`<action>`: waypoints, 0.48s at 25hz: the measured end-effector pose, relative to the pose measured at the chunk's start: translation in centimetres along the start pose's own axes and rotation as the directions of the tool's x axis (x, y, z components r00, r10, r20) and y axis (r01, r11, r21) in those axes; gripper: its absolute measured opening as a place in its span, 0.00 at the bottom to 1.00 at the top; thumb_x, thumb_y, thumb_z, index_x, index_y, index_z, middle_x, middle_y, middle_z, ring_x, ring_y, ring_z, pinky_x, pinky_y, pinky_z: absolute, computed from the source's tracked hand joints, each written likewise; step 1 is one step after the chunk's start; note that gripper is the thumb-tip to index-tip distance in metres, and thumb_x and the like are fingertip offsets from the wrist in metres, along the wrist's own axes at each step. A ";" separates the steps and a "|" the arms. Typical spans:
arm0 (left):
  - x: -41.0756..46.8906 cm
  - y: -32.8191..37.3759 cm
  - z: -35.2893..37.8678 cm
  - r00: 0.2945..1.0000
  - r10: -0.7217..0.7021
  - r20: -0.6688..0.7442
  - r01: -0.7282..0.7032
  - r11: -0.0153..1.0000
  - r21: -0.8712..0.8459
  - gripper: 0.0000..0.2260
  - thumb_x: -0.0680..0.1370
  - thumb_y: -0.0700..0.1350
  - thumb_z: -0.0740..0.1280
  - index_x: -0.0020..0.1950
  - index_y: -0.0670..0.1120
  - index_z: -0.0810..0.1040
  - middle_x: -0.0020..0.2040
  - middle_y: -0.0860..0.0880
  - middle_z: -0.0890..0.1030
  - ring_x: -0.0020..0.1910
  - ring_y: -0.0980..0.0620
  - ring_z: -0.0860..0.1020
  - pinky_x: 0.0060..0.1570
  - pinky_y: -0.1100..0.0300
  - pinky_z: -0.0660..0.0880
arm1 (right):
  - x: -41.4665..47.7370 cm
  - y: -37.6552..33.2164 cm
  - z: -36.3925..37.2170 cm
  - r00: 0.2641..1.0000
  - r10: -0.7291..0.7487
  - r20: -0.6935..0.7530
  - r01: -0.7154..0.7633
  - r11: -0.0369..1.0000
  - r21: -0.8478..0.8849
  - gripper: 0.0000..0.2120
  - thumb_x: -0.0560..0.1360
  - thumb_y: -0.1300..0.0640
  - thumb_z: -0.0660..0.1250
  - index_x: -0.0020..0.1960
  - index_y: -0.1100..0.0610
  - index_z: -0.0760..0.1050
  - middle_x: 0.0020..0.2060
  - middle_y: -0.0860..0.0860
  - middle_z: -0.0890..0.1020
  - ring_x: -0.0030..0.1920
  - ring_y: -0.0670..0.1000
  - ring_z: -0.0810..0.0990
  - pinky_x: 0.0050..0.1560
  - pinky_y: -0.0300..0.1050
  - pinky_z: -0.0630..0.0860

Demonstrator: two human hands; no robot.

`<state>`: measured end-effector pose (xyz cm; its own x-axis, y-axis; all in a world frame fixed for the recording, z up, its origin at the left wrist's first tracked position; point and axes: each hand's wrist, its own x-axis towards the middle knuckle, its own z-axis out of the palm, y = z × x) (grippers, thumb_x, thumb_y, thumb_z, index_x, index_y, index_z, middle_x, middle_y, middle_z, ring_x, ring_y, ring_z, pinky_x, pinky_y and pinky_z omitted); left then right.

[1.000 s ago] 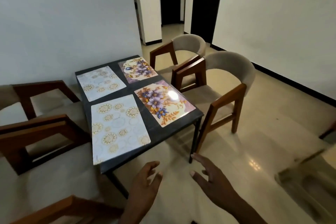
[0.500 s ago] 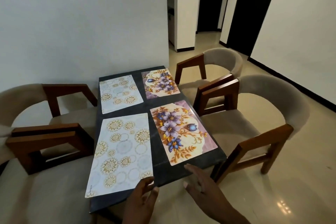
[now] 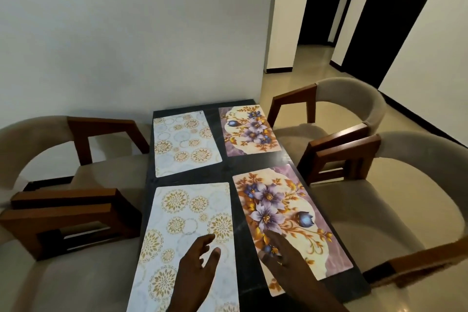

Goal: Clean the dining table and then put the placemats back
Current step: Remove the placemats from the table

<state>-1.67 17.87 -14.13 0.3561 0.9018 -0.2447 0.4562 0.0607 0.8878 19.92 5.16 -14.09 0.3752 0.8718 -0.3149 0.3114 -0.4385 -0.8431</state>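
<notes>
A dark dining table (image 3: 235, 175) carries four placemats. Two white mats with gold medallions lie on the left: a near white mat (image 3: 177, 230) and a far white mat (image 3: 184, 142). Two floral mats with purple flowers lie on the right: a near floral mat (image 3: 286, 210) and a far floral mat (image 3: 249, 129). My left hand (image 3: 197, 268) hovers over the near white mat with fingers spread and relaxed. My right hand (image 3: 283, 256) is over the near floral mat with fingers straight. Neither hand holds anything.
Four beige chairs with brown wooden arms flank the table: two on the left (image 3: 63, 210) and two on the right (image 3: 367, 164). A white wall stands just behind the table. A doorway and tiled floor (image 3: 311, 63) open at the back right.
The view has closed in on the table and squared up to it. Both hands moved forward from beyond the near table edge to above the two near placemats.
</notes>
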 end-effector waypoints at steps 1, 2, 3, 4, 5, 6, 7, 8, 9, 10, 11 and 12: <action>1.2 -0.9 -0.7 1.000 -0.011 -0.015 0.011 0.999 0.039 0.14 0.81 0.51 0.70 0.66 0.59 0.77 0.64 0.59 0.79 0.65 0.56 0.77 0.66 0.54 0.74 | 1.2 0.1 0.5 1.000 0.028 -0.005 -0.028 1.000 -0.002 0.28 0.81 0.46 0.68 0.78 0.43 0.63 0.75 0.45 0.72 0.74 0.46 0.71 0.74 0.43 0.69; 2.5 -2.1 -1.4 0.999 -0.025 -0.046 0.029 0.996 0.086 0.15 0.81 0.51 0.70 0.67 0.58 0.77 0.66 0.57 0.78 0.67 0.54 0.76 0.68 0.52 0.73 | 2.6 0.2 1.3 0.998 0.068 -0.008 -0.068 0.998 -0.015 0.29 0.81 0.46 0.68 0.79 0.46 0.63 0.76 0.46 0.71 0.75 0.48 0.71 0.74 0.43 0.69; 3.7 -3.3 -2.3 0.995 -0.047 -0.084 0.058 0.990 0.130 0.16 0.81 0.50 0.70 0.69 0.55 0.77 0.69 0.54 0.77 0.70 0.51 0.75 0.71 0.51 0.71 | 4.1 -0.1 2.3 0.994 0.105 -0.012 -0.105 0.994 -0.041 0.30 0.81 0.46 0.68 0.80 0.47 0.62 0.77 0.46 0.70 0.75 0.49 0.70 0.74 0.43 0.67; 4.8 -4.6 -3.1 0.989 -0.077 -0.122 0.096 0.984 0.151 0.17 0.81 0.49 0.70 0.70 0.52 0.77 0.71 0.52 0.76 0.72 0.49 0.73 0.72 0.50 0.69 | 5.3 -0.1 3.4 0.989 0.147 -0.021 -0.148 0.985 -0.083 0.30 0.82 0.45 0.67 0.80 0.48 0.61 0.78 0.46 0.68 0.77 0.50 0.69 0.74 0.44 0.66; 5.7 -5.7 -4.0 0.979 -0.124 -0.164 0.152 0.973 0.173 0.19 0.81 0.47 0.71 0.72 0.49 0.76 0.73 0.49 0.75 0.74 0.46 0.72 0.73 0.49 0.68 | 6.5 0.1 4.3 0.983 0.182 -0.022 -0.184 0.978 -0.102 0.30 0.82 0.44 0.66 0.81 0.49 0.61 0.78 0.45 0.67 0.78 0.51 0.68 0.75 0.45 0.65; 6.7 -7.0 -4.6 0.963 -0.177 -0.206 0.215 0.959 0.183 0.21 0.80 0.45 0.71 0.73 0.47 0.76 0.75 0.46 0.74 0.74 0.44 0.71 0.74 0.47 0.67 | 7.6 0.6 5.1 0.977 0.214 -0.018 -0.215 0.973 -0.085 0.31 0.82 0.45 0.66 0.81 0.50 0.61 0.79 0.47 0.66 0.78 0.53 0.68 0.76 0.47 0.65; 7.2 -8.0 -5.2 0.940 -0.246 -0.237 0.290 0.942 0.172 0.22 0.80 0.44 0.72 0.73 0.45 0.75 0.75 0.43 0.73 0.74 0.41 0.71 0.74 0.45 0.67 | 8.7 1.3 5.9 0.971 0.238 -0.002 -0.237 0.970 -0.050 0.32 0.82 0.47 0.67 0.81 0.53 0.61 0.80 0.49 0.66 0.78 0.54 0.68 0.77 0.49 0.65; 7.6 -9.3 -5.7 0.912 -0.313 -0.264 0.357 0.923 0.141 0.23 0.79 0.43 0.72 0.74 0.44 0.74 0.75 0.41 0.72 0.74 0.39 0.71 0.73 0.44 0.68 | 9.4 1.9 6.6 0.963 0.268 0.026 -0.268 0.963 -0.010 0.33 0.82 0.49 0.68 0.82 0.56 0.61 0.80 0.51 0.67 0.78 0.55 0.68 0.76 0.49 0.65; 7.7 -10.1 -6.1 0.875 -0.390 -0.287 0.435 0.893 0.112 0.25 0.79 0.44 0.73 0.75 0.44 0.73 0.75 0.40 0.72 0.73 0.38 0.72 0.71 0.43 0.70 | 9.9 2.4 7.2 0.952 0.301 0.051 -0.302 0.953 0.016 0.33 0.81 0.51 0.69 0.81 0.58 0.61 0.79 0.53 0.67 0.78 0.56 0.68 0.76 0.49 0.65; 7.9 -11.2 -6.5 0.839 -0.440 -0.319 0.488 0.869 0.086 0.26 0.78 0.45 0.73 0.75 0.44 0.73 0.75 0.40 0.72 0.71 0.37 0.74 0.70 0.43 0.73 | 10.6 2.9 7.9 0.937 0.340 0.078 -0.343 0.939 0.032 0.34 0.81 0.51 0.70 0.81 0.59 0.61 0.79 0.54 0.68 0.77 0.57 0.69 0.76 0.51 0.66; 7.9 -12.0 -6.8 0.811 -0.475 -0.340 0.529 0.844 0.083 0.27 0.77 0.46 0.74 0.76 0.44 0.73 0.75 0.40 0.72 0.69 0.36 0.75 0.68 0.42 0.75 | 11.0 3.3 8.4 0.921 0.376 0.100 -0.383 0.921 0.065 0.34 0.80 0.52 0.71 0.81 0.60 0.62 0.78 0.56 0.69 0.77 0.58 0.69 0.76 0.52 0.67; 7.9 -12.8 -7.0 0.798 -0.487 -0.355 0.548 0.831 0.093 0.28 0.77 0.47 0.74 0.76 0.44 0.72 0.75 0.40 0.72 0.68 0.36 0.76 0.67 0.42 0.76 | 11.2 3.6 9.0 0.907 0.405 0.113 -0.418 0.900 0.123 0.36 0.79 0.53 0.73 0.80 0.61 0.62 0.78 0.57 0.69 0.76 0.58 0.70 0.75 0.53 0.68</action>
<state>-10.40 27.21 -24.73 -0.2272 0.8421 -0.4892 0.6504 0.5051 0.5674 17.41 15.30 -24.59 0.3680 0.6379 -0.6765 0.0164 -0.7319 -0.6812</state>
